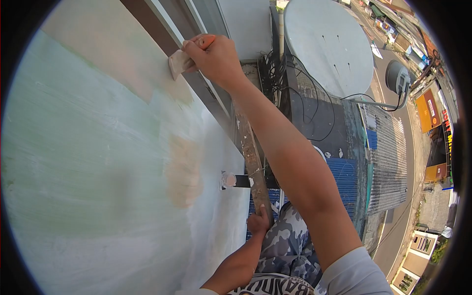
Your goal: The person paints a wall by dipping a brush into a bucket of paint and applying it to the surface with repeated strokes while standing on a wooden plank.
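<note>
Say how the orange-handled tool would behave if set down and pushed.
The orange-handled tool is probably light, since the right hand alone holds it at the wall. Its broad, flattish head suggests it would slide rather than roll.

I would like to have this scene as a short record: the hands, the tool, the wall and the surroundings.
Right hand: holds brush-like tool
Tool: orange handle, pale head, at the wall's edge
Left hand: on wooden plank; full grip unclear
Wall: patchy pale green, white and peach
Surroundings: satellite dish, dark cables, corrugated roofing
</note>
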{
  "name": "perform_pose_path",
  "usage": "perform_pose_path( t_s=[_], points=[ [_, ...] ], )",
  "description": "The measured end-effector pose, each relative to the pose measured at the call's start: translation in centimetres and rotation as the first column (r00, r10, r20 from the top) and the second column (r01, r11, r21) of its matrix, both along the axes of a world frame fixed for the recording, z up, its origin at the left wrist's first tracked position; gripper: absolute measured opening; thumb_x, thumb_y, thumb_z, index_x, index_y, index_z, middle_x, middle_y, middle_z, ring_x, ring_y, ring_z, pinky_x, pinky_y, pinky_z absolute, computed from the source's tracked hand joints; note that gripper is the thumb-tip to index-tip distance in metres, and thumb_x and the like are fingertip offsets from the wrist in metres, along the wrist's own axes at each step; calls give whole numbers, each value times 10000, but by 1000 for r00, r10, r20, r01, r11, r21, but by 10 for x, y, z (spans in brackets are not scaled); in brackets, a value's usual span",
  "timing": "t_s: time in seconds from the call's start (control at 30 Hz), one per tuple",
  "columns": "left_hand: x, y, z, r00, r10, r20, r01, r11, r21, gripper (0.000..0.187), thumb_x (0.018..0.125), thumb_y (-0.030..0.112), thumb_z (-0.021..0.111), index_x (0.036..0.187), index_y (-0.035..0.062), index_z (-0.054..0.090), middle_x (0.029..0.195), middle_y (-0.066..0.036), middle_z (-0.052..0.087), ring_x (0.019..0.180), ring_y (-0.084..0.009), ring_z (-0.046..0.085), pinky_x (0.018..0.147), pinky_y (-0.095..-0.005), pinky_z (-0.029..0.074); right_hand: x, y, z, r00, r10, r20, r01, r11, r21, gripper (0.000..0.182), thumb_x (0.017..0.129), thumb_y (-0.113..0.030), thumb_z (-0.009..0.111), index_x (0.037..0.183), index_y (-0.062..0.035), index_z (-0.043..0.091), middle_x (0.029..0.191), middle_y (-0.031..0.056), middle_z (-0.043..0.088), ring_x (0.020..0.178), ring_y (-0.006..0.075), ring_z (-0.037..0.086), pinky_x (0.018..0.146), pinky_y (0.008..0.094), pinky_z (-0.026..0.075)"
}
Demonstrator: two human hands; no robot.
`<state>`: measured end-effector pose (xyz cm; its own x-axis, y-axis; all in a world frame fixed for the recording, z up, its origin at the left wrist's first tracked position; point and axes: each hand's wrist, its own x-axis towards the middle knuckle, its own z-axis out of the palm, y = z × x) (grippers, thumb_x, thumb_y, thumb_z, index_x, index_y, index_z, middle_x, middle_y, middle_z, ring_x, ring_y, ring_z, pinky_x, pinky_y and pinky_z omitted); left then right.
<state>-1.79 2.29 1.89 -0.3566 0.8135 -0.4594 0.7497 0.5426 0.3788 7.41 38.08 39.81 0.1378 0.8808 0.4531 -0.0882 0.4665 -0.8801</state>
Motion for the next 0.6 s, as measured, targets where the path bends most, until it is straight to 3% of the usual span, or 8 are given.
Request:
perform_pose_path(
  t_s=[0.07,0.13,0.2,0.3,0.4,0.57,0.6],
  points=[
    [-1,0,-3,999,-18,-33,17,1000,-20,798,903,662,431,866,-81,721,846,-317,680,869,-477,675,786,-536,529,0,8,37,997,-69,29,64,987,149,271,919,-176,628,956,88,677,872,154,707,704,212,728,659,292,624],
    [0,1,-1,999,-25,-38,24,999,-34,794,905,657,431,865,-81,720,841,-319,678,866,-475,675,777,-535,530,16,-12,78,998,67,3,-66,973,223,283,978,-134,504,1060,127,575,928,202,677,754,242,715,701,301,633],
    [0,2,5,1000,-19,-19,18,999,-38,797,905,658,428,865,-82,720,842,-319,678,866,-476,675,779,-535,530,12,-7,84,987,79,-144,-42,970,239,311,1013,-145,449,1072,143,549,900,205,676,769,243,708,723,318,635],
    [1,3,8,1000,-13,-8,13,999,-39,802,905,661,425,868,-85,719,846,-321,677,868,-475,675,783,-535,529,4,0,51,917,161,-366,-36,945,326,267,941,-175,615,967,84,672,915,160,703,751,231,730,685,315,631],
    [1,3,6,1000,-13,-16,12,999,-48,804,904,661,425,869,-86,719,846,-325,675,869,-476,675,783,-535,529,-3,-11,-10,841,171,-513,-120,984,131,274,965,-186,600,989,80,666,965,167,695,790,241,728,700,323,634],
    [1,4,8,1000,-11,-23,10,999,-40,808,898,667,431,854,-87,719,834,-325,673,861,-479,675,778,-538,530,6,-43,-80,924,31,-380,-87,988,-130,250,969,-147,606,1041,87,655,1001,174,686,837,222,723,727,304,630],
    [1,3,6,999,-11,-31,10,999,-39,810,897,667,431,850,-89,718,831,-325,673,859,-479,675,776,-539,531,3,-43,-80,926,-2,-378,-33,996,-88,230,958,-130,613,1030,82,665,971,156,694,818,199,715,723,297,622]
  ],
)
